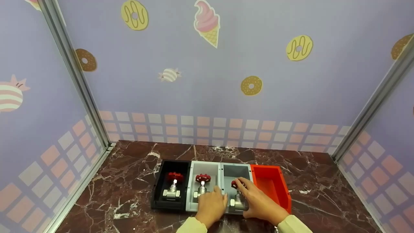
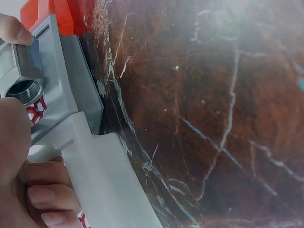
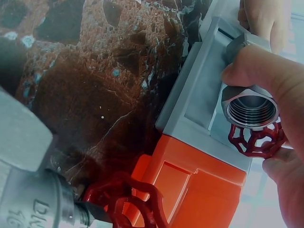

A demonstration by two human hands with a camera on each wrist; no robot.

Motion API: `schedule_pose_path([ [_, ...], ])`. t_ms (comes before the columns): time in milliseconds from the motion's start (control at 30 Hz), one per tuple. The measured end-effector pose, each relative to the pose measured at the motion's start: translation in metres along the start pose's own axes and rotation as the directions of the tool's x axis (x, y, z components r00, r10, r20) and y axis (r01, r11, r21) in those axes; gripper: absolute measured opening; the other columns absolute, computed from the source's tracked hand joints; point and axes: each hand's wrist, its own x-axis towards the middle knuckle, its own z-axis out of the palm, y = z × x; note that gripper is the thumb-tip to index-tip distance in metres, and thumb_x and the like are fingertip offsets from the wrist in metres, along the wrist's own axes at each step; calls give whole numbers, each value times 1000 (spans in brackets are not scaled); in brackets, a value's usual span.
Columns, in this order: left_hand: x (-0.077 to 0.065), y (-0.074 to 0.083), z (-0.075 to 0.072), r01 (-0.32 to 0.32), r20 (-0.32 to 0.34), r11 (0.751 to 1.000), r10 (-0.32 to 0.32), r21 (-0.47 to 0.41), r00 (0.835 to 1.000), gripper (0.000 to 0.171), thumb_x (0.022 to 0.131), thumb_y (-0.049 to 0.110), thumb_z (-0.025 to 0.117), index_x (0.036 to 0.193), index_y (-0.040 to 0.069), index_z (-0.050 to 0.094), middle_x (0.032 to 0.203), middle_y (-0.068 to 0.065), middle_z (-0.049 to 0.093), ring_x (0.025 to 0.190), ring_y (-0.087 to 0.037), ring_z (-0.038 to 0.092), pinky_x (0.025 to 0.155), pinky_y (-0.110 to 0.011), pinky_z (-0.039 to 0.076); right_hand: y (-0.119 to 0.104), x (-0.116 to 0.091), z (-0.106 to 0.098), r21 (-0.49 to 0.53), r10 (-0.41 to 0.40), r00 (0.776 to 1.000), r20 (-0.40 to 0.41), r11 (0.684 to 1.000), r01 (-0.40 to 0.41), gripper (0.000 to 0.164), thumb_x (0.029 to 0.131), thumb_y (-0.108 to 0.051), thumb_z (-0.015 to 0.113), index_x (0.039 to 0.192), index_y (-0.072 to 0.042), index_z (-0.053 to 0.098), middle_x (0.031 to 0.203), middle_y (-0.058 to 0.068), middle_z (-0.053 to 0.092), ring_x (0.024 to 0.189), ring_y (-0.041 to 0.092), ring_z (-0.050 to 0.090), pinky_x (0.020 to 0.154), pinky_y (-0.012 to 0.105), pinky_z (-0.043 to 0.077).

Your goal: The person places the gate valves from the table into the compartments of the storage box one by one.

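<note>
My right hand (image 1: 263,202) grips a metal valve (image 1: 237,204) with a red handwheel, standing in the grey bin. Its thumb lies on the valve's hexagonal body in the right wrist view, with the fingers by the handwheel (image 3: 256,141). Close by, my left hand (image 1: 212,205) hangs over the front of the white bin (image 1: 190,202), several fingers (image 2: 50,194) loosely bent inside it. Its thumb side faces the valve in the grey bin (image 1: 237,170). Another red-wheeled valve (image 1: 202,186) stands in the white bin, partly hidden by the left hand.
The black bin (image 1: 156,195) at the left holds a similar valve (image 1: 173,191). An orange-red bin (image 1: 281,181) closes the row at the right. One more valve (image 3: 35,199) lies near the right wrist. Patterned wall panels (image 1: 207,97) enclose the dark marble-look table (image 1: 123,184).
</note>
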Motion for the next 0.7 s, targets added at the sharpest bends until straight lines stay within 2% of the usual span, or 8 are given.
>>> schedule_pose_path([
  [233, 0, 0, 2, -5, -16, 1000, 5, 10, 1000, 36, 84, 44, 56, 70, 14, 42, 46, -2, 49, 37, -21, 46, 37, -35, 25, 0, 4, 0, 7, 20, 1000, 2, 1000, -20, 107, 55, -21, 80, 144, -9, 23, 144, 15, 32, 128, 28, 37, 100, 44, 38],
  [467, 2, 1, 3, 3, 18, 1000, -3, -1, 1000, 35, 84, 43, 54, 70, 14, 42, 47, -2, 48, 38, -21, 45, 37, -34, 25, -1, 9, 0, -8, -16, 998, -53, 1000, 16, 106, 56, -27, 82, 143, -5, 26, 140, 18, 35, 126, 30, 40, 98, 44, 40],
  [700, 1, 1, 2, 19, 49, 1000, -18, -13, 999, 34, 85, 43, 53, 70, 14, 42, 48, -1, 47, 38, -21, 45, 38, -34, 26, 1, 14, 1, 34, 25, 1000, -13, 999, -25, 109, 51, -15, 81, 144, -6, 24, 143, 19, 31, 128, 31, 37, 98, 44, 40],
])
